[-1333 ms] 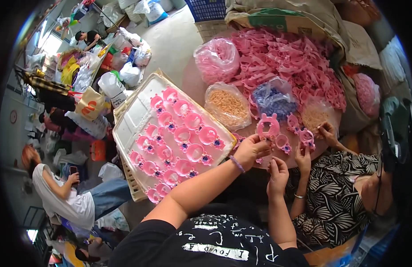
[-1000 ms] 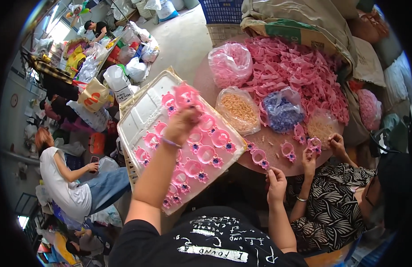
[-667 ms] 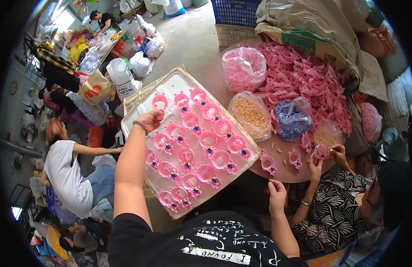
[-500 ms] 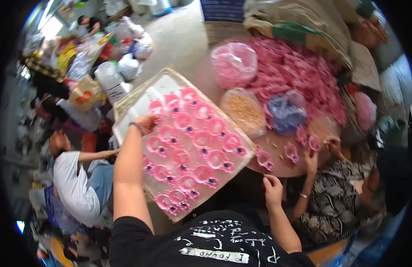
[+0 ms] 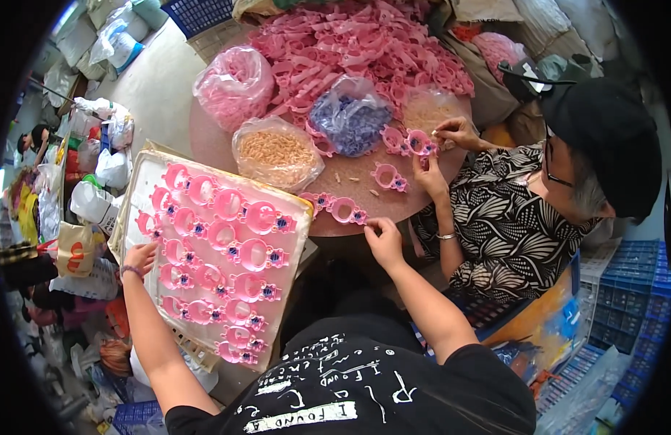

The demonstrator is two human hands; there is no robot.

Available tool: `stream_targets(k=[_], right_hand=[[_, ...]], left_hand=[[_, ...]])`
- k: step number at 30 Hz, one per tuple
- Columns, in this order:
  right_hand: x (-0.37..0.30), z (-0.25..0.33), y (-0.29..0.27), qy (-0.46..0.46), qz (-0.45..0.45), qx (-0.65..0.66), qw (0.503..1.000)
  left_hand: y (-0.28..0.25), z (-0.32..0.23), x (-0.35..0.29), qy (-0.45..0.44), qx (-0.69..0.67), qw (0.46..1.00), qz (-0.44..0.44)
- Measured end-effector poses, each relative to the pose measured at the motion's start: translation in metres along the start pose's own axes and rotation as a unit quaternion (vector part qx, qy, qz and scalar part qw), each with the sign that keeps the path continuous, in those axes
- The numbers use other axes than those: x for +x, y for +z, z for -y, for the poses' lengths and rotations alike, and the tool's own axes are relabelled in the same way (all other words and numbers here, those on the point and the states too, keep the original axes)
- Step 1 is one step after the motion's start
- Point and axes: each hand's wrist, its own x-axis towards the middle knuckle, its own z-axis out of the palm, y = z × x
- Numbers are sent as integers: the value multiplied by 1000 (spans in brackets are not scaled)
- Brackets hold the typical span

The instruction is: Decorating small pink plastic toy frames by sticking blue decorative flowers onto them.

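A white rectangular tray [image 5: 277, 319] lies tilted on my left, with rows of pink plastic ring pieces [image 5: 261, 217], each bearing a small dark blue part. Over its left edge is my left hand [image 5: 138, 259], its fingers loosely stretched out beside the end of a pink ring piece [image 5: 147, 223]. My right hand [image 5: 384, 243] pinches the end of another pink ring piece [image 5: 342, 210] at the near edge of the round table [image 5: 415, 206]. One more pink ring piece [image 5: 386, 176] lies farther right on the tabletop.
On the table sit a bag of tan bits [image 5: 277, 154], a bag of blue parts [image 5: 350, 116], a bag of pink parts [image 5: 234, 85] and a large pink heap [image 5: 364, 43]. A co-worker [image 5: 524, 210] on the right handles a pink piece. Blue crates [image 5: 632, 297] stand behind.
My view has swung to the right. My right hand has gone from hanging short of the table edge to a pink ring piece there. My left hand has shifted toward the tray's edge.
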Motion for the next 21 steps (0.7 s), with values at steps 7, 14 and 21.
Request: stream_targets(k=[7,14,21], right_hand=[[29,-17,9,-82,30,-172,981],[35,-20,6,-58,35,-170,983],[19,26,-15,-86,-76,-59,992]], left_hand=[[32,-26,-102,385,-24,884,-264],[238,-50,-217,328,-76,908,250],[399,-60,-193,119,-272,884,361]])
